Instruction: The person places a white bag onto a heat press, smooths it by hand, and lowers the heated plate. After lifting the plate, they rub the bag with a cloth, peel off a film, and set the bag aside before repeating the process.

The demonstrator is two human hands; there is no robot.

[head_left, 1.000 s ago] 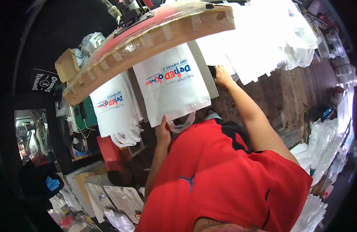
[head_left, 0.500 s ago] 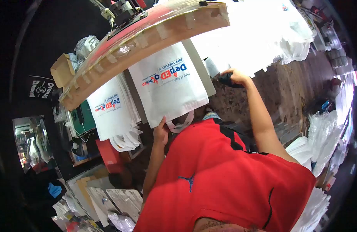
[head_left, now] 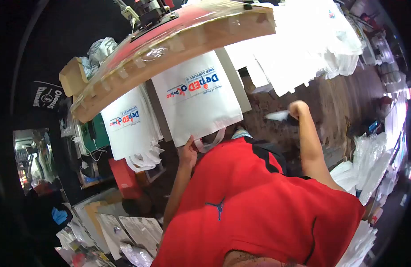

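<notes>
The fingers of the left hand (head_left: 187, 153) pinched the near edge of the white bag (head_left: 201, 107), beside its handle (head_left: 210, 141); the bag lay forward of them, its long axis running away beneath the taped red board (head_left: 192, 22); the left arm hugged the body, while the right hand (head_left: 298, 108), farther off and outstretched, curled round a pale thing (head_left: 277, 115) (too blurred to name)

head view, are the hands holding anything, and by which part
The left hand pinches the printed bag by its near edge, beside the handle. The right hand grips a pale, blurred object by one end; what it is cannot be told.
</notes>
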